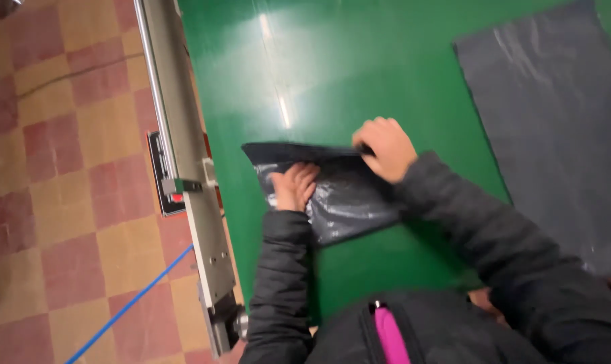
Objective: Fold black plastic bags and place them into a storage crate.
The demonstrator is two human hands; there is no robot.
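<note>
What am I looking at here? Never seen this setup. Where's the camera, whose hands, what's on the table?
One picture, from a camera worn on a person's head, looking down. No robot: two bare hands in dark sleeves. The left hand presses on a dark plastic bag lying on a green table; the right hand pinches the bag's upper edge. A larger grey sheet lies flat on the table's right side. A metal rail runs along the table's left edge, above a checkered floor with a blue cable.

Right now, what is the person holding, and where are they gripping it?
A dark plastic bag. The right hand pinches its top edge; the left hand presses on its left part.
</note>
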